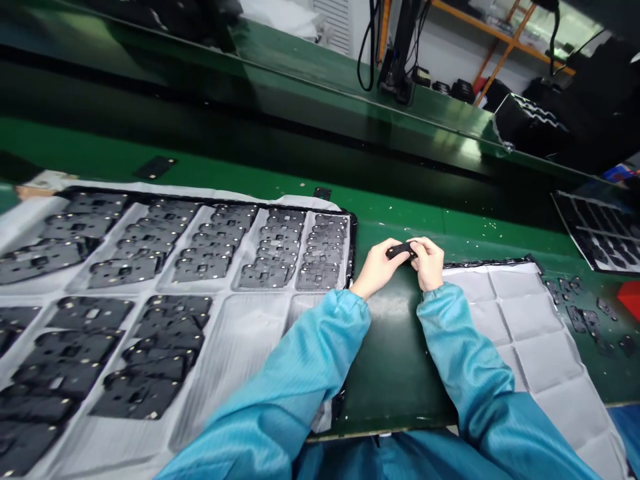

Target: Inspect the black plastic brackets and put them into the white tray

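Between my two hands is a small black plate-like part (399, 251), held over the green bench. My left hand (376, 267) pinches its left end, and my right hand (428, 261) grips its right end with thumb and fingers. The fingers cover both ends, so its full shape is hidden. On the left lies a tray (220, 293) lined with white sheet, its compartments holding rows of flat black parts (273, 248) with small holes and bright spots. To the right of my hands is another white-lined tray (523, 313) with bare compartments in view.
Loose black pieces (583, 319) lie on the bench at the right, near a red object (631, 300). A further tray of dark parts (603, 230) sits at the far right. One flat black part (155, 167) rests behind the left tray. A raised ledge (320, 87) runs along the back.
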`<act>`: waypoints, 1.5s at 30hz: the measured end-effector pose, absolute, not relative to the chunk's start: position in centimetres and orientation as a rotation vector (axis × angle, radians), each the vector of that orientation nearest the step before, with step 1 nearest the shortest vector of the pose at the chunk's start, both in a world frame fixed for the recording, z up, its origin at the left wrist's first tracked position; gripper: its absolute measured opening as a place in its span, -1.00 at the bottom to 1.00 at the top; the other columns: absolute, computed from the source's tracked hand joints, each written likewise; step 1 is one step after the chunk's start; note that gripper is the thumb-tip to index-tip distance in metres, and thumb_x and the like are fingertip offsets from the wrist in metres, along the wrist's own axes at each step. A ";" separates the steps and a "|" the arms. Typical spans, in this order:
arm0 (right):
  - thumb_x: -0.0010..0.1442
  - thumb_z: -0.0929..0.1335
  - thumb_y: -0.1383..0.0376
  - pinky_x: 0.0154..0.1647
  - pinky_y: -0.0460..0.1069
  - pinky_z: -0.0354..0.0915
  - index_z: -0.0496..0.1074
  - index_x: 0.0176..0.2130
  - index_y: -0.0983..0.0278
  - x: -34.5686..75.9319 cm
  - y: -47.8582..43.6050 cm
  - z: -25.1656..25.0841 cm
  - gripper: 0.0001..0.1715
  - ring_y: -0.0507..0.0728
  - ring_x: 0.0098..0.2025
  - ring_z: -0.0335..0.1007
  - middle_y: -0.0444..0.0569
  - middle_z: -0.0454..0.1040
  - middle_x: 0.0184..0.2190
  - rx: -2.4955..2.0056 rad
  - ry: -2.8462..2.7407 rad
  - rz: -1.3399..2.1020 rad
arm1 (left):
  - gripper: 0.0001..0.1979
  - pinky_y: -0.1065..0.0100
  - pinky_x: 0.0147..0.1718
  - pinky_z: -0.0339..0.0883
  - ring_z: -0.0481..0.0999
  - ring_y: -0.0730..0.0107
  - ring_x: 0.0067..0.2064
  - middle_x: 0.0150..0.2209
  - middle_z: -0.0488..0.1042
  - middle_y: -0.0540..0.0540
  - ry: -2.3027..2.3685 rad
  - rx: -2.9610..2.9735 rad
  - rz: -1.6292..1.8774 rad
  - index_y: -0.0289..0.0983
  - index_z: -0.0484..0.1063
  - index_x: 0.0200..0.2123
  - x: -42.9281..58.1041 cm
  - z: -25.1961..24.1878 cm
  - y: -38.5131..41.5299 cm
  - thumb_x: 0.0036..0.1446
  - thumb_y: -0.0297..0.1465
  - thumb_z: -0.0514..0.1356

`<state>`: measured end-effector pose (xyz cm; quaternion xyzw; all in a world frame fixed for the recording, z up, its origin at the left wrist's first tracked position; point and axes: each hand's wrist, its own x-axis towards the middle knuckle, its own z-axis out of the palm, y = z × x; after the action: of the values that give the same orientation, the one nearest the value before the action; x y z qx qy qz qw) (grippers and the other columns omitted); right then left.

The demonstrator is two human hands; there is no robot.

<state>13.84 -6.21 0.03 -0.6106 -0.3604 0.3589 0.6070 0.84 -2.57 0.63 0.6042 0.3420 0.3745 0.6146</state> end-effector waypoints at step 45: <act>0.04 0.40 0.14 -0.55 -0.18 -0.03 0.28 -0.47 0.29 12.0 -7.3 -0.4 -0.70 -0.09 -0.56 -0.05 -0.29 0.16 -0.64 -1.502 -0.909 0.821 | -0.92 0.38 -0.78 -0.11 0.09 0.57 -0.68 -0.62 0.25 0.06 1.074 0.898 1.141 -0.19 0.44 -0.56 0.9 2.3 -2.8 -0.15 -0.38 0.31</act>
<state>12.01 -7.27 -0.38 -0.6387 -0.3868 0.3491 0.5662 0.95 -2.83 2.34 0.3904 0.4668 0.4961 0.6194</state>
